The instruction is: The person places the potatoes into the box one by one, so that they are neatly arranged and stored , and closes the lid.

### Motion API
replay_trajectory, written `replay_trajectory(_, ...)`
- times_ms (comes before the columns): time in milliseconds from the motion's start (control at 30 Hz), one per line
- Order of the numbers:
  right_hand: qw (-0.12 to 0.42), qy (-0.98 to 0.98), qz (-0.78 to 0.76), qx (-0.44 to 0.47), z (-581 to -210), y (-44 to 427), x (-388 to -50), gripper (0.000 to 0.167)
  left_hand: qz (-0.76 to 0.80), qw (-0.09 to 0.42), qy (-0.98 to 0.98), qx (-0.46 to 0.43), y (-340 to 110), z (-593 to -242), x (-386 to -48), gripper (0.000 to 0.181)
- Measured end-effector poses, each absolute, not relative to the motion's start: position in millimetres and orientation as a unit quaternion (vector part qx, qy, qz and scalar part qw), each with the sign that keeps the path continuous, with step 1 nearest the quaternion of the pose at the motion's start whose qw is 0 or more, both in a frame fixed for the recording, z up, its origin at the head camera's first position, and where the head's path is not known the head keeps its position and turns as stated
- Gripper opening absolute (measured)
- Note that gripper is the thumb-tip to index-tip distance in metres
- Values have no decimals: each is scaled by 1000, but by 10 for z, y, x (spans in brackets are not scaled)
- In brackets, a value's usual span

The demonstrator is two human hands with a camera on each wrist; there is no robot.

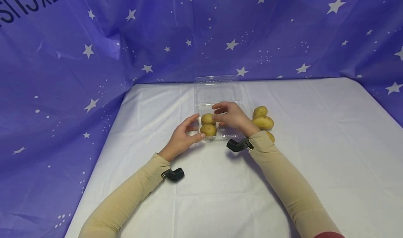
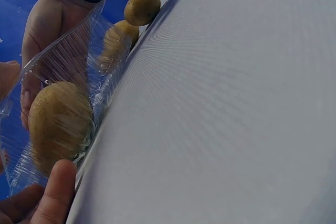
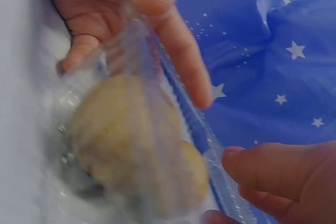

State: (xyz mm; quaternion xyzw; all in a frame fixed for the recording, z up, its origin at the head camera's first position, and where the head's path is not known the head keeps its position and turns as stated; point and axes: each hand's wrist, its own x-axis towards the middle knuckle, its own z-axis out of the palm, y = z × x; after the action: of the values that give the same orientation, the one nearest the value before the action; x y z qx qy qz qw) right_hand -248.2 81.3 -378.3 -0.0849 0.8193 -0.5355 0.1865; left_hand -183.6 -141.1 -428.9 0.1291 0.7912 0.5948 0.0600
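Note:
Two potatoes, a near one [image 1: 208, 130] and a far one [image 1: 206, 118], lie in the left part of a clear plastic clamshell box [image 1: 224, 137], its lid [image 1: 217, 91] tipped back. My left hand [image 1: 182, 137] is spread at the box's left side, thumb by the front left corner. Over the box is my right hand [image 1: 231, 117], its fingertips close to the far potato, fingers loosely bent; whether they touch it cannot be told. In the right wrist view, my right hand [image 3: 286, 177] shows nothing between its fingers, and the potatoes look blurred through the plastic wall.
Right of the box, several more potatoes [image 1: 266, 123] lie in a group, partly hidden by my right wrist. A white cloth [image 1: 204, 203] covers the table. Behind and to the left hangs a blue curtain [image 1: 176, 28] with stars. Each wrist carries a black camera mount [image 1: 176, 175].

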Motion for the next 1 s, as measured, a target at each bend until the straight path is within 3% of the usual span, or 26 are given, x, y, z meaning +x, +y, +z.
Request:
replay_trajectory(300, 158, 809, -559, -94, -3616, 1100, -2486, 51, 599, 58, 788, 130, -1411, -4300, -1839, 78)
replay_trajectory(600, 107, 797, -589, -79, -3414, 1692, -2354, 50, 594, 54, 792, 132, -1422, -4316, -1843, 79)
replay_trajectory(867, 82, 788, -605, -75, -3442, 2245, -2246, 32, 600, 60, 788, 124, -1432, -4307, -1847, 78)
replay_trajectory(1000, 75, 774, -625, -67, -3479, 2464, -2211, 31, 608, 66, 781, 126, -1420, -4307, -1844, 78)
